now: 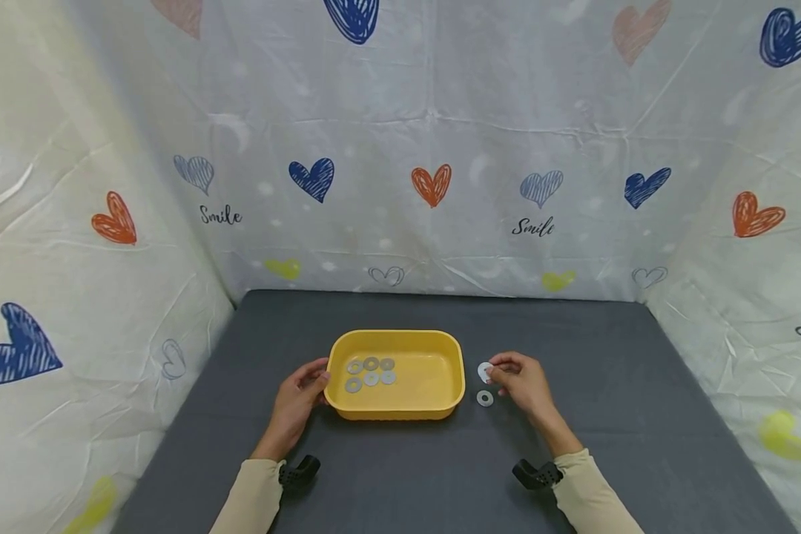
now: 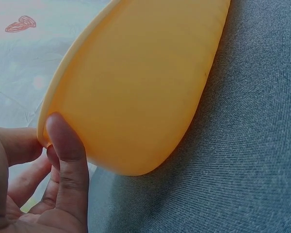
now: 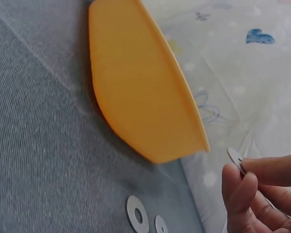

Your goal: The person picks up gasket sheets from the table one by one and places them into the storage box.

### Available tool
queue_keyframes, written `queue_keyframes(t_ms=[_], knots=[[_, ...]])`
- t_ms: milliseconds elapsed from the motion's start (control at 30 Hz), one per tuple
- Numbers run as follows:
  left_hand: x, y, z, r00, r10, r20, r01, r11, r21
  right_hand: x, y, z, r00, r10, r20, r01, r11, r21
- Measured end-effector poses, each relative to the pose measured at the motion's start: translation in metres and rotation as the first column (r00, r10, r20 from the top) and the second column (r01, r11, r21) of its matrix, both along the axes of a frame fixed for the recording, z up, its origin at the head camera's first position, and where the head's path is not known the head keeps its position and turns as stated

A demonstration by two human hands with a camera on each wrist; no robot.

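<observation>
A shallow yellow plastic tray (image 1: 430,378) sits on the dark cloth, several flat metal washers (image 1: 389,377) lying in two rows in its left half. At its left end, my left hand (image 1: 295,406) pinches the rim, the thumb (image 2: 68,145) against the outer wall. To the right of the tray, my right hand (image 1: 524,386) holds a washer (image 3: 234,157) between thumb and fingertips, raised off the cloth. Two more washers lie below that hand in the right wrist view, a nearer one (image 3: 132,213) and a partly cut-off one (image 3: 158,224).
Dark grey cloth (image 1: 400,475) covers the table. White sheeting (image 1: 374,96) printed with hearts hangs behind it and on both sides. Each wrist wears a black mount, one on the left (image 1: 300,472) and one on the right (image 1: 535,475).
</observation>
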State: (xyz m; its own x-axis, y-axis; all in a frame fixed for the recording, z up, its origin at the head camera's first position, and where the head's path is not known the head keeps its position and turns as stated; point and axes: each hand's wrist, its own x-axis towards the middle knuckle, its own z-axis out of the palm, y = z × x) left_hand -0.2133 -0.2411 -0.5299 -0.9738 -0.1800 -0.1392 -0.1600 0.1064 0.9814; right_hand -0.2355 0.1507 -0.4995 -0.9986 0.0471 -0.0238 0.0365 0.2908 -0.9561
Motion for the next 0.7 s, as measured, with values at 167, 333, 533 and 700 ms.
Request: queue_keyframes(t_ms=[167, 333, 533, 700], knots=[[-0.001, -0.001, -0.002, 1.000, -0.009, 0.000, 0.009, 1.000, 0.000, -0.001, -0.006, 0.001, 1.000, 0.016, 0.025, -0.015, 0.999, -0.051], [0.000, -0.001, -0.002, 1.000, -0.008, -0.005, 0.008, 1.000, 0.001, -0.002, -0.017, 0.007, 0.999, 0.047, 0.026, -0.044, 0.994, -0.101], [0.001, -0.001, -0.002, 1.000, -0.011, -0.003, 0.011, 1.000, -0.002, -0.003, -0.028, 0.014, 0.996, 0.071, 0.051, -0.063, 0.989, -0.137], [0.002, -0.001, -0.001, 1.000, -0.016, -0.013, 0.016, 1.000, -0.014, -0.004, -0.036, 0.017, 0.993, 0.105, 0.055, -0.094, 0.981, -0.172]])
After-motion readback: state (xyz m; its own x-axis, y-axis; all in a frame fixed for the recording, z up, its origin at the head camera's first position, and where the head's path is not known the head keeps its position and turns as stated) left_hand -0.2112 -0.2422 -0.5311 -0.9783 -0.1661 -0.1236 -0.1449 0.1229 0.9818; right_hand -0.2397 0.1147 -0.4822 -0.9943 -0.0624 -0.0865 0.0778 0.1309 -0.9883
